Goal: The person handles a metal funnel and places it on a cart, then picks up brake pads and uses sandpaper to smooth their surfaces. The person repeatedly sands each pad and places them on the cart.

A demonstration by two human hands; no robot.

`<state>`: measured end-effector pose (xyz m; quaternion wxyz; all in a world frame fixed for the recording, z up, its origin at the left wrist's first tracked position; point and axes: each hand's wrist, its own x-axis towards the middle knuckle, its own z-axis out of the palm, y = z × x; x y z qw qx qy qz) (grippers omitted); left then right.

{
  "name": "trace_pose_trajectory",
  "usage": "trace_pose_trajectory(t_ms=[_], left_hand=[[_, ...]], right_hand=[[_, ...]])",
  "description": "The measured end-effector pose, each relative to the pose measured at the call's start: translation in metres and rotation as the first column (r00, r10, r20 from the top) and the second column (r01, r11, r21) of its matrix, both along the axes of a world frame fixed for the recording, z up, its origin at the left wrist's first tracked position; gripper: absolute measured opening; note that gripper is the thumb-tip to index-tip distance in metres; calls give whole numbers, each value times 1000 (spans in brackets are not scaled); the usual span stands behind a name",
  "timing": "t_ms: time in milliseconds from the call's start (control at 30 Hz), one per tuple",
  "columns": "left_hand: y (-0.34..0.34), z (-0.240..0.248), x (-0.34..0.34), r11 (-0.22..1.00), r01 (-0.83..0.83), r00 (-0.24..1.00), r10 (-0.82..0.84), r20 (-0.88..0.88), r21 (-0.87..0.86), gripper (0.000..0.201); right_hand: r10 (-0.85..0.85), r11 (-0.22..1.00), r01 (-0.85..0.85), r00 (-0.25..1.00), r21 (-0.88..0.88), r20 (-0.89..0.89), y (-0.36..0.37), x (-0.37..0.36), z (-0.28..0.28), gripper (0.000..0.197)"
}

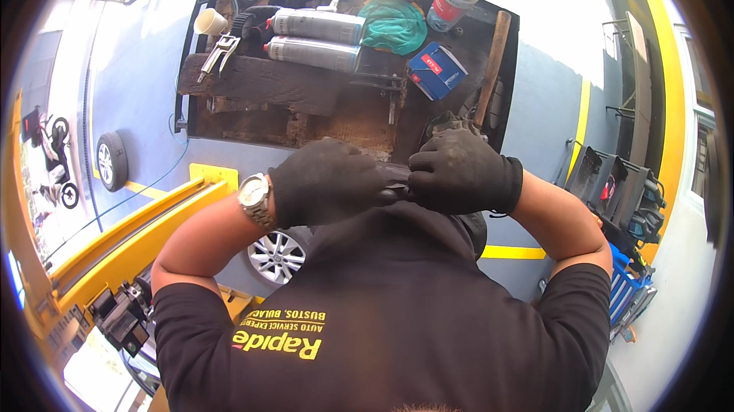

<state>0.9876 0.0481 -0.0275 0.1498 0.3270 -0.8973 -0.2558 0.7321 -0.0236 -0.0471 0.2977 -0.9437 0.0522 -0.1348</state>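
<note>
Head view: we clench both gloved hands, left hand [325, 182] and right hand [462, 171], around the ends of a dark metal part [397, 176], holding it level above the work tray [229, 117], beside the wooden-handled hammer [493, 60] there.

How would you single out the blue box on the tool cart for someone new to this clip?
Start at the dark tool cart above the gloved hands. The blue box lies right of the green cloth, below the red-capped spray can. It is the only blue thing there.

Grimy tool cart [229, 125] with two spray cans [315, 39], green rag [394, 26], blue box [436, 69].
</note>
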Motion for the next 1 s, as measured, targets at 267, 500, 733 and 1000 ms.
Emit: trace_pose_trajectory(t_ms=[267,500,733,1000], left_hand=[[4,-8,14,994,-49,998,45,45,99,17],[14,-105,63,361,-555,611,789,72,750,23],[26,-179,70,247,-506,316,945,-89,826,29],[-2,-184,69,300,-480,140,954,-266,824,33]], right_hand=[[-100,994,111,950,18,-296,-2,-32,12,27],[-811,582,612,384,-536,-442,-100,-169,-150,70],[-588,546,737,-3,-400,-809,-113,-121,-119,95],[-866,270,929,119,-253,-485,-60,-112,-145,54]])
